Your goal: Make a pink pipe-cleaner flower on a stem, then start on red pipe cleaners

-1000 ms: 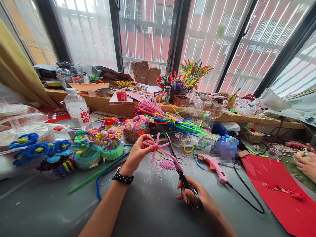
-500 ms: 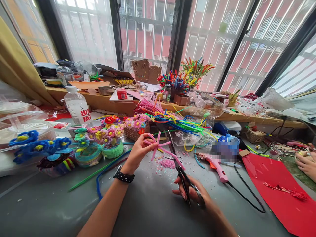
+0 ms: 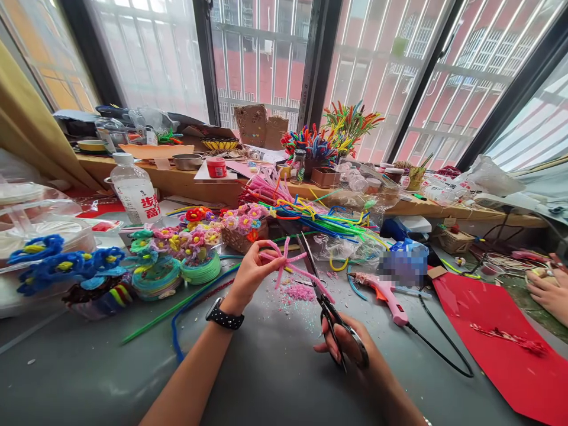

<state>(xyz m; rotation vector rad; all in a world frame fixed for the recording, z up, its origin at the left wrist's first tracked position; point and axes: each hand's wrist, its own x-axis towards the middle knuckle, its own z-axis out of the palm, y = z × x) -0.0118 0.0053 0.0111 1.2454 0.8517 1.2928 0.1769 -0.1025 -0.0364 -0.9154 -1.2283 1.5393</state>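
Between the thumb and fingers of my left hand (image 3: 254,273) is a pink pipe cleaner (image 3: 296,258), bent into a loop with several arms spreading out and one long end reaching right. My right hand (image 3: 348,343) has its fingers through the handles of black scissors (image 3: 327,307). The parted blades lie around the long pink end. Under them, pink clippings (image 3: 300,293) and tiny flecks are scattered on the grey table (image 3: 266,378). Behind is a bundle of colourful pipe cleaners (image 3: 328,219).
To the right lie a pink glue gun (image 3: 390,302) with a black cord and a red sheet (image 3: 497,331). Blue pipe-cleaner flowers (image 3: 66,266), a green coiled pot (image 3: 202,267) and a water bottle (image 3: 135,192) stand left. Another person's hand (image 3: 548,290) shows at the right edge.
The scissors have shifted very slightly, their blades still around the pink pipe cleaner's long end. My left hand keeps its hold; the whole view has moved a little.
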